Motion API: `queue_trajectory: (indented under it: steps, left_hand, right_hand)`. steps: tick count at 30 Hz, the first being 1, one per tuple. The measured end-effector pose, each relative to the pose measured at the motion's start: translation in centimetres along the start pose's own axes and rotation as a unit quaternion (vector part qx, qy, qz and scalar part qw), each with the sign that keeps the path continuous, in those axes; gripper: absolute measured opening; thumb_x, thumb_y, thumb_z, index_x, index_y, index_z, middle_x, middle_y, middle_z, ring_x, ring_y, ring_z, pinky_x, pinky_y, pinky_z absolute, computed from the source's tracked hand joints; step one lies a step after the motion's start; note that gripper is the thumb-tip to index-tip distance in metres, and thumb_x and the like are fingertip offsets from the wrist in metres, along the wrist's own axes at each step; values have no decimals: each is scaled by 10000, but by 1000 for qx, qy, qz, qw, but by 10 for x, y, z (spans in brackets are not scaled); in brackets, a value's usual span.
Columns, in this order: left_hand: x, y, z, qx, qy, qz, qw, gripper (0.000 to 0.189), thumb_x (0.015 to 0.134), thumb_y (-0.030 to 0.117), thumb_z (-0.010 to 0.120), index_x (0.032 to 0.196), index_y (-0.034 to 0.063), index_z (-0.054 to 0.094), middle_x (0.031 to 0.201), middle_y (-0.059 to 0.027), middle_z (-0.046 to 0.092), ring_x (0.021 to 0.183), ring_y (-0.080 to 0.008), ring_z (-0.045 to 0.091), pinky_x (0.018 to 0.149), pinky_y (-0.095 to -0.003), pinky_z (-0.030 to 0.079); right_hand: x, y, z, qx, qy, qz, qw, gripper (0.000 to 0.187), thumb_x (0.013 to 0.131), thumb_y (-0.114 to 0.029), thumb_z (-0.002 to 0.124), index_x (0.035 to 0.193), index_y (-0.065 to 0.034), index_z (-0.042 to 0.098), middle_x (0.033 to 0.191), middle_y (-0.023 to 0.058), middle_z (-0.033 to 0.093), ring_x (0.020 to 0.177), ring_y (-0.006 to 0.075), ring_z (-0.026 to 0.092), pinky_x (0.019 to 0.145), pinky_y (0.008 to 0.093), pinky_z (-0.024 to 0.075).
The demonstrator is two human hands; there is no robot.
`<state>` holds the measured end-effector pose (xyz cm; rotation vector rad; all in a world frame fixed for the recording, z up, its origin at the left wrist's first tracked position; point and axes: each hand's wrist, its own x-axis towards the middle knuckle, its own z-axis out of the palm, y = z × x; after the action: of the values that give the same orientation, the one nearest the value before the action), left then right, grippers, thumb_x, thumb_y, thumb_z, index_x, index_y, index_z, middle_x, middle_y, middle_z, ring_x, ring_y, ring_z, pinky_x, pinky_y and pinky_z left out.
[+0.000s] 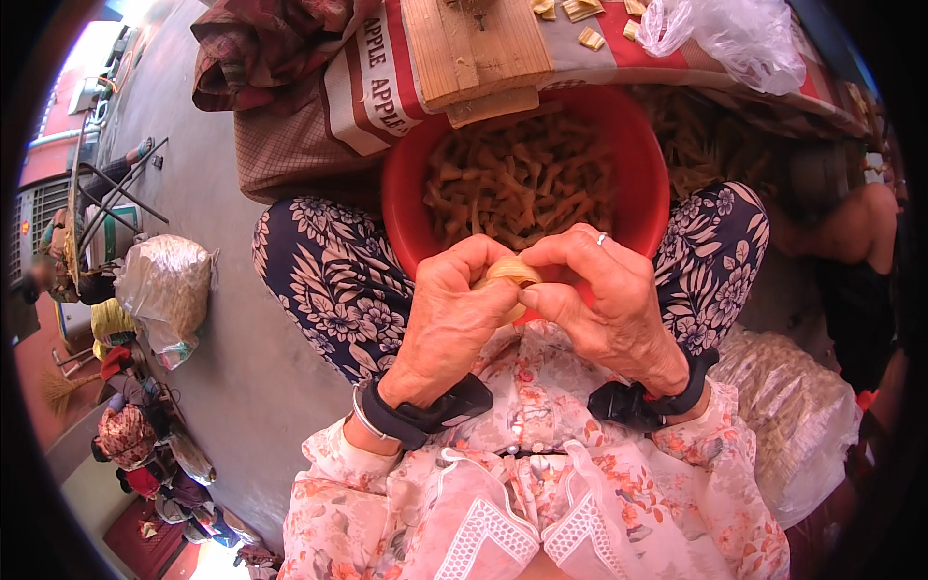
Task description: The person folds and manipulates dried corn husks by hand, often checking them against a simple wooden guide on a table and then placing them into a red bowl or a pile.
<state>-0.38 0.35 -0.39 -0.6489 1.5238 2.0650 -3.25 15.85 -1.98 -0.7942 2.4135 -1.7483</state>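
Observation:
My left hand (451,308) and my right hand (605,297) meet in front of my chest, above my lap. Between their thumbs and forefingers they pinch a yellowish ribbed strip (513,270), curled into a loop. Its material is not certain; it looks like a dried plant strip. Fingers hide both of its ends. Just beyond the hands, between my knees, a red plastic basin (645,181) holds many brownish, twisted pieces (522,181). The strip is held over the near rim of the basin.
A wooden block (478,54) overhangs the basin from a cloth-covered table (290,152). Loose yellow pieces (591,38) and a clear plastic bag (732,36) lie there. Filled bags stand right (783,413) and left (165,290). A person's knee (873,217) is at right; people (127,435) sit at left.

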Motion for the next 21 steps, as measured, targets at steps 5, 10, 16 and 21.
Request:
queue_trajectory:
  steps: [5, 10, 16, 21]
  left_hand:
    - [2, 2, -3, 18, -3, -1, 1000, 77, 813, 10, 579, 887, -8, 574, 731, 12, 554, 604, -24, 456, 512, -167, 360]
    - [11, -4, -6, -91, -18, 7, 996, 124, 797, 16, 605, 918, -12, 594, 753, -22, 590, 593, -49, 485, 498, -175, 361]
    - [18, -3, -8, -143, -55, 41, 987, 134, 784, 25, 626, 915, 3, 604, 784, -39, 611, 614, -62, 518, 511, -185, 388]
    - [20, -3, -8, -228, -71, 15, 971, 136, 780, 36, 635, 910, 16, 599, 773, -26, 596, 592, -58, 502, 508, -195, 394]
  right_hand:
    - [1, 5, 1, 13, 14, 17, 1000, 119, 729, 39, 558, 845, 10, 555, 719, 134, 547, 649, 285, 562, 563, 344, 455]
    - [2, 5, 1, -18, 32, 16, 999, 141, 738, 59, 517, 867, 14, 554, 740, 145, 559, 677, 296, 574, 592, 355, 470]
    - [8, 2, 0, -24, 47, 36, 998, 143, 747, 56, 497, 876, 24, 550, 767, 161, 576, 702, 310, 587, 613, 362, 482]
    - [12, 1, 4, -26, 70, 53, 996, 122, 759, 44, 487, 859, 26, 556, 740, 162, 582, 671, 303, 594, 591, 349, 483]
